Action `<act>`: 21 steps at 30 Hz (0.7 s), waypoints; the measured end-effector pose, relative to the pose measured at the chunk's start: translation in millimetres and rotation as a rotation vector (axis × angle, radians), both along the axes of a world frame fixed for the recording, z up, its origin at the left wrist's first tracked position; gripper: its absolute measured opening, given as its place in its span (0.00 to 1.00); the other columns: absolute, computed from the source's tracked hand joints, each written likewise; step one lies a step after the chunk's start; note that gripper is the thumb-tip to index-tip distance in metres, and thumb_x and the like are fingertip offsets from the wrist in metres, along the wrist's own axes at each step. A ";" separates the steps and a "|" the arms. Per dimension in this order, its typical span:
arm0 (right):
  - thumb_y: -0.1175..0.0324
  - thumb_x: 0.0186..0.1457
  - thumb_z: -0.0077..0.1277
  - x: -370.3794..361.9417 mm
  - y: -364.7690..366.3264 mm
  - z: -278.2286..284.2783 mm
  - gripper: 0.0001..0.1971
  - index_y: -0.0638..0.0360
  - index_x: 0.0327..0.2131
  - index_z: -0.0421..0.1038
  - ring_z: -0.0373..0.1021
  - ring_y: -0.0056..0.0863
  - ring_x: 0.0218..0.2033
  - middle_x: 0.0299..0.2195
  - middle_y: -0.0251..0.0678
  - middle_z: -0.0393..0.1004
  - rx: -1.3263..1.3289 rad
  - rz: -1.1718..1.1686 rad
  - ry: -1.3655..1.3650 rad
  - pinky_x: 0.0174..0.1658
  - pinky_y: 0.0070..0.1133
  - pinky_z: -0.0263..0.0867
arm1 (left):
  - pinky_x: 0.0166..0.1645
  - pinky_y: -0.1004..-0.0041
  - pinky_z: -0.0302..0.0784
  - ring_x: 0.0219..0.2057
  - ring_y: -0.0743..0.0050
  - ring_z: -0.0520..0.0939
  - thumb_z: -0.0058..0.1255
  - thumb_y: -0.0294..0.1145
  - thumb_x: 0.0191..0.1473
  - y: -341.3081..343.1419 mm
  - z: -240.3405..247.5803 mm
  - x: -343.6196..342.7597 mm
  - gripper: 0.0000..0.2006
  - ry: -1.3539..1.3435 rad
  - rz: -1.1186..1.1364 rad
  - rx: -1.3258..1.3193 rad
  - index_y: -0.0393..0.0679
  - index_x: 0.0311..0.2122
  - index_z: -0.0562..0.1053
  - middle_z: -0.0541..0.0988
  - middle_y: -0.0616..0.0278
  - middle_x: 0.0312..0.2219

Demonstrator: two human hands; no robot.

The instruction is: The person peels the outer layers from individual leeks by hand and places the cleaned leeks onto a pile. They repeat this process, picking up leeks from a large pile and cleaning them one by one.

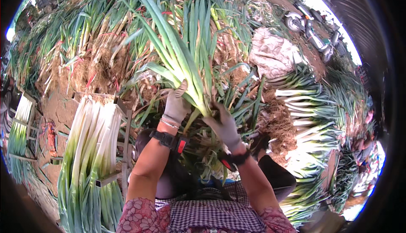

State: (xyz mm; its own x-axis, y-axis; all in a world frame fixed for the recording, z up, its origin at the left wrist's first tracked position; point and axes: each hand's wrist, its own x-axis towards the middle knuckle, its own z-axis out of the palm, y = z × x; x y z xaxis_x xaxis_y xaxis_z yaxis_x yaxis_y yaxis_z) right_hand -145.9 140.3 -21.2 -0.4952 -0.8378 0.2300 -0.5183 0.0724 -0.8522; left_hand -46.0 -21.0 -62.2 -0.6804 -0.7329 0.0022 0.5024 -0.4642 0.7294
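Observation:
My left hand, in a pale work glove, is wrapped round the lower stalk of a leek. Its broad green leaves fan upward and away from me, tilted to the left. On the right side of the same stalk my right hand, gloved too, has its fingers closed at the pale lower part; whether it pinches an outer leaf there I cannot tell. The root end is partly hidden between the hands. Below and around them lie loose stripped leaves.
To my left, a metal rack holds a stack of white-stemmed leeks. A row of cleaned leeks lies on my right beside a heap of roots. Untrimmed bundles spread ahead. A pale sack and a motorbike are farther off.

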 end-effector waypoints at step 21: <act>0.65 0.61 0.44 19.0 -19.0 -107.2 0.18 0.62 0.52 0.63 0.67 0.16 0.39 0.40 0.30 0.73 -0.188 -0.086 -0.800 0.43 0.17 0.64 | 0.37 0.79 0.69 0.30 0.84 0.73 0.52 0.30 0.55 49.3 7.0 -7.2 0.09 -0.130 0.099 -0.015 0.37 0.39 0.74 0.77 0.69 0.30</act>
